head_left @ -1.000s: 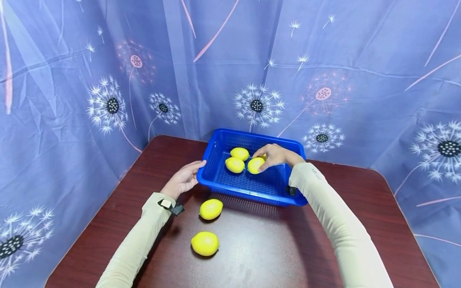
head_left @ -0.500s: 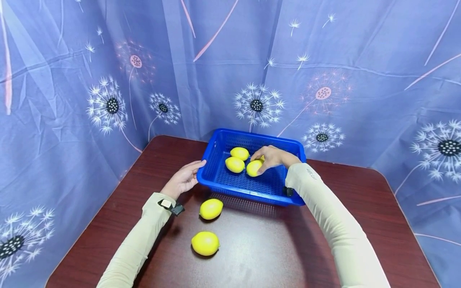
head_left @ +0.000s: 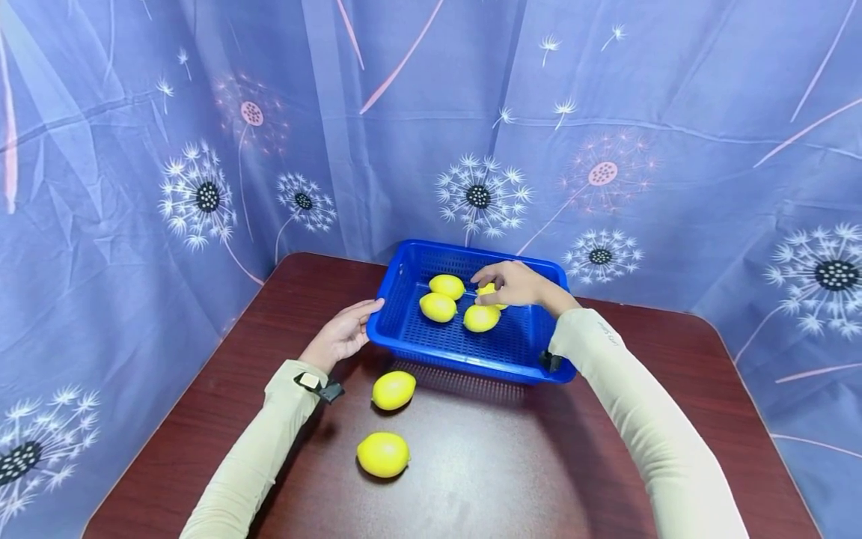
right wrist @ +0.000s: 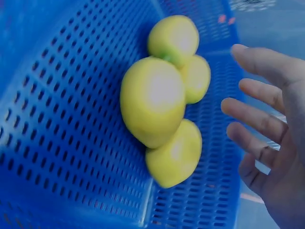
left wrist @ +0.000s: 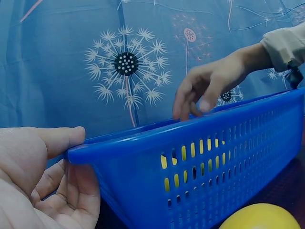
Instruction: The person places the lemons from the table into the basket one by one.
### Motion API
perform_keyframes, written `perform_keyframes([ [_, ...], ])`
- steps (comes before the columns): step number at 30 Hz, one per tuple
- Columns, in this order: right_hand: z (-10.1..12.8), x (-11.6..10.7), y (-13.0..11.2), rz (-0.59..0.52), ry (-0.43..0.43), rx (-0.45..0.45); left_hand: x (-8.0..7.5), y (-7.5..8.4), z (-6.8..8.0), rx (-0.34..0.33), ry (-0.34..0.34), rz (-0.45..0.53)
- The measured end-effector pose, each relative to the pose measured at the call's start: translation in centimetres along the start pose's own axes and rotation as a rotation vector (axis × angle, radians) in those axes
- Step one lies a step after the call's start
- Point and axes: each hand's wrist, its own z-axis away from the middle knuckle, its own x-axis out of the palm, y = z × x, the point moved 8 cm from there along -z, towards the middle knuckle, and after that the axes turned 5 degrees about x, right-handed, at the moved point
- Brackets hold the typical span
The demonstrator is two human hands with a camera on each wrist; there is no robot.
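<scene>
head view above, wrist views close, sharing basket (head_left: 471,352)

Head view bright, even, overhead light; soft glare patch on worktop (head_left: 471,479), short soft shadows under lemons (head_left: 383,454). Wide-angle bending at edges. Wrist views dimmer, blue cast; near lemon (right wrist: 152,100) overexposed, right hand (right wrist: 276,157) soft-focus.

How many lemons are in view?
6: four in the blue basket, at, and one partly behind the right hand; two on the table.
</scene>
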Motion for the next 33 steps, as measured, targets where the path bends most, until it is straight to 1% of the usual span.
perform_keyframes([
  [2,0.9,-0.6,-0.5,-0.012,0.051,-0.021,0.0,0.0,0.0,-0.002,-0.005,0.009],
  [5,2.2,-1.4,-1.1,-0.025,0.116,-0.028,-0.1,0.0,0.1,-0.003,-0.005,0.024],
  [11,5.0,-2.8,-2.6,-0.037,0.225,-0.047,-0.3,0.1,0.2,-0.006,0.015,0.027],
  [17,8.0,-3.3,-4.1,-0.028,0.327,-0.093,-0.1,0.2,0.1,-0.007,-0.002,0.054],
  [21,9.5,-3.0,-4.9,-0.047,0.349,-0.115,-0.3,0.2,0.2,-0.007,0.011,0.052],
  [26,10.9,-2.3,-5.8,-0.076,0.357,-0.140,-0.1,0.3,0.2,-0.003,-0.001,0.050],
  [33,12.6,-0.7,-7.0,-0.090,0.368,-0.168,0.1,-0.1,-0.1,-0.006,0.001,0.054],
])
